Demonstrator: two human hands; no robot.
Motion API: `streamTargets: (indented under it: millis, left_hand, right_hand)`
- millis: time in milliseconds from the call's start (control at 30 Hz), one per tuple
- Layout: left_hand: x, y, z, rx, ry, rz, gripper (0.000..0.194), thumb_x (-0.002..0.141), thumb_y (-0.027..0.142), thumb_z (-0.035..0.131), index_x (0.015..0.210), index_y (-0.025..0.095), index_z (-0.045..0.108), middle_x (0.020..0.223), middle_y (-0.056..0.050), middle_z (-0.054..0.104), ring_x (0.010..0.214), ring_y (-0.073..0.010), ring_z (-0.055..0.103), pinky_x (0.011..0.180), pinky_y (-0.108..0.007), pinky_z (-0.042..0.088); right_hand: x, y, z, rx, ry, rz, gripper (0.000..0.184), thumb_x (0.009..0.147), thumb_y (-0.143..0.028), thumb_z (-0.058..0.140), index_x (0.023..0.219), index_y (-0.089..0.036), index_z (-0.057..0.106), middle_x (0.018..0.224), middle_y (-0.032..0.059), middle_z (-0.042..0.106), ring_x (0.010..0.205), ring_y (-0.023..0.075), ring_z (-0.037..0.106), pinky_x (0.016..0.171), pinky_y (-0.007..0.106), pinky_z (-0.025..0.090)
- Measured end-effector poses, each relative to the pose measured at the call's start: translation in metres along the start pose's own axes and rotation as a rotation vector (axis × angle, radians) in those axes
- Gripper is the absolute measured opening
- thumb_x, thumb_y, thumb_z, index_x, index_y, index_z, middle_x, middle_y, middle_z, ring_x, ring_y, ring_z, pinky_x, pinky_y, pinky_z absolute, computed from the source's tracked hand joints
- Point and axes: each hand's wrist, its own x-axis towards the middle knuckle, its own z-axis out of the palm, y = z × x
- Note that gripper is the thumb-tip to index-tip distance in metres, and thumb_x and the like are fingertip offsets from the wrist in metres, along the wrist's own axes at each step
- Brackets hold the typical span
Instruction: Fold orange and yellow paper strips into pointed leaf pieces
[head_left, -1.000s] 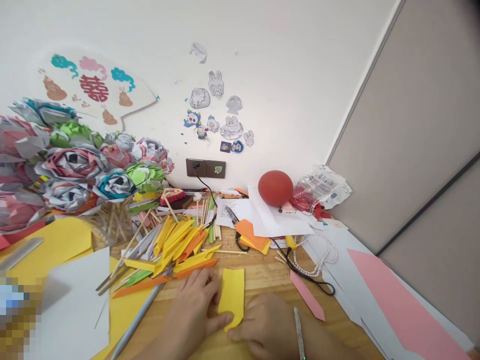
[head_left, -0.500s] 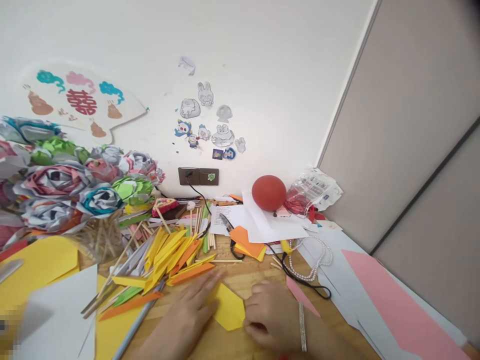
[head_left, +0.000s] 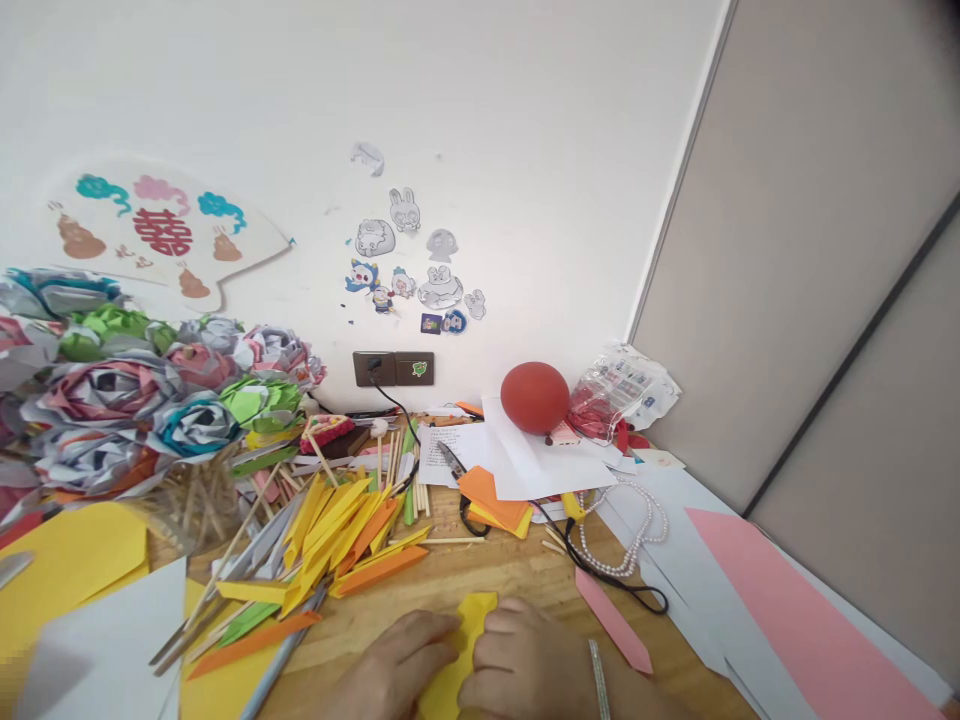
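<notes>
Head view: at six o'clock on the wooden table [head_left: 517,570], the left hand [head_left: 397,665] and right hand [head_left: 529,665] are pinching the yellow paper [head_left: 466,640] between them, knuckles nearly touching.

We are pressing both hands on a yellow paper [head_left: 469,640] at the near edge of the desk [head_left: 510,570], left hand [head_left: 397,665] and right hand [head_left: 529,665] touching over it. Folded strips [head_left: 337,530] are lying just beyond, paper flowers [head_left: 142,400] standing farther left.
</notes>
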Motion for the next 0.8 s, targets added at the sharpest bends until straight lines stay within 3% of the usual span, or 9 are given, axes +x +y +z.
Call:
streamTargets:
  millis: [167, 267, 333, 467, 567, 800]
  left_hand:
    - [0.005, 0.004, -0.015, -0.162, -0.175, -0.024, 0.04, 0.079, 0.003, 0.039, 0.1, 0.029, 0.062, 0.109, 0.0, 0.065, 0.098, -0.0153, 0.061, 0.083, -0.023, 0.05]
    - [0.007, 0.005, -0.023, -0.184, -0.264, -0.018, 0.032, 0.084, 0.006, 0.04, 0.093, 0.027, 0.062, 0.106, 0.0, 0.064, 0.096, -0.0149, 0.059, 0.081, -0.022, 0.048]
    - [0.008, 0.006, -0.024, -0.156, -0.271, 0.005, 0.027, 0.089, 0.011, 0.04, 0.089, 0.026, 0.062, 0.102, 0.0, 0.064, 0.091, -0.0153, 0.059, 0.079, -0.023, 0.046]
    - [0.01, 0.008, -0.022, -0.094, -0.235, 0.077, 0.028, 0.093, 0.016, 0.037, 0.086, 0.025, 0.063, 0.093, -0.001, 0.065, 0.083, -0.017, 0.057, 0.074, -0.027, 0.044]
    - [0.012, 0.01, -0.023, -0.119, -0.243, 0.027, 0.031, 0.094, 0.019, 0.036, 0.082, 0.025, 0.064, 0.088, -0.001, 0.064, 0.08, -0.0166, 0.056, 0.071, -0.026, 0.043]
    - [0.013, 0.009, -0.028, -0.293, -0.249, -0.108, 0.017, 0.089, 0.023, 0.05, 0.079, 0.026, 0.063, 0.085, 0.001, 0.064, 0.086, -0.0177, 0.056, 0.078, -0.027, 0.044]
  right_hand:
    - [0.0, -0.001, 0.005, -0.084, 0.067, 0.043, 0.021, 0.088, -0.017, 0.047, 0.067, -0.018, 0.048, 0.063, -0.0031, 0.051, 0.061, 0.0126, 0.04, 0.058, 0.029, 0.029]
    - [-0.002, 0.002, -0.006, -0.05, 0.018, 0.079, 0.01, 0.084, -0.018, 0.05, 0.074, -0.019, 0.05, 0.067, -0.0022, 0.053, 0.064, 0.0134, 0.042, 0.061, 0.029, 0.03]
    - [-0.003, 0.003, -0.011, -0.007, -0.005, 0.084, 0.001, 0.082, -0.021, 0.053, 0.082, -0.02, 0.052, 0.072, -0.0016, 0.055, 0.068, 0.0142, 0.044, 0.064, 0.03, 0.03]
    - [-0.003, 0.003, -0.007, 0.009, 0.041, 0.083, 0.011, 0.088, -0.021, 0.048, 0.078, -0.02, 0.053, 0.069, -0.0019, 0.054, 0.068, 0.014, 0.043, 0.065, 0.029, 0.029]
    - [-0.003, 0.004, -0.002, 0.032, 0.067, 0.086, 0.019, 0.09, -0.019, 0.046, 0.072, -0.019, 0.053, 0.066, -0.0019, 0.053, 0.067, 0.0135, 0.042, 0.065, 0.028, 0.03]
    - [-0.005, 0.005, -0.001, 0.212, 0.041, 0.154, 0.009, 0.088, -0.024, 0.055, 0.082, -0.025, 0.062, 0.078, -0.0022, 0.058, 0.074, 0.0132, 0.046, 0.069, 0.028, 0.032]
